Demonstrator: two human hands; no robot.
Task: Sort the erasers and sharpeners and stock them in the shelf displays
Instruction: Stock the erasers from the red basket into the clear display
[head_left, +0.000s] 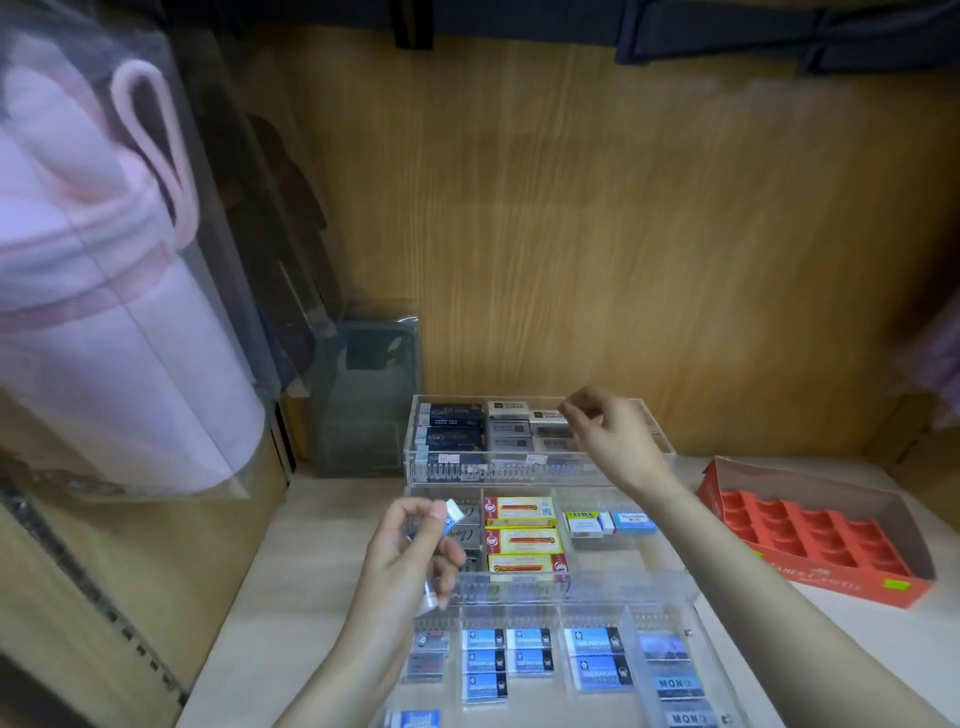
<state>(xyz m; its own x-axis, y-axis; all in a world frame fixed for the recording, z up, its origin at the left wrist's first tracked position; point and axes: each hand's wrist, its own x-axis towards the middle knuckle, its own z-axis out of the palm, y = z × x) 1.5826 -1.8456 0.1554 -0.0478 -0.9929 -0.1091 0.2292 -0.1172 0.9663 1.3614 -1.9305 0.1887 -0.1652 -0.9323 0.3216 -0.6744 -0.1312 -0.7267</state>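
Well, risks first. Eraser (453, 513) is pinched only btwn thumb tip & forefinger of my left hand (410, 551), up in the air over the left end of the display's (649, 582) mid tier. Thin grip on a slick sleeve: if it slips, it prob lands in the wrong compartment, e.g. on the grey erasers (471, 534) right behind my knuckles or the yellow boxes (522, 540) beside them, & the sort is spoiled.

2nd risk: mis-sorting. It's blue & white, and so are the blue-sleeved erasers (483, 660) in the bottom tier and the lone blue eraser (632, 522) next to the Lyra eraser (584, 521) in the mid tier. Label's too blurred to read, so I'd check the brand b4 dropping it in.

3rd: my right hand (602, 431) hangs over the back right of the top tier, wrist just above its front wall. A careless pull-back could clip the acrylic & shift the grey boxes (511, 428) stacked there.

Fingers now. Left: thumb & forefinger clamped on the eraser's short end, other fingers (447, 566) curled under. There may be a 2nd pale piece (431, 597) tucked under them, can't tell for sure. Right: fingers curled in, thumb & forefinger tips close together; whether they pinch sth or nothing I can't tell, too blurred.
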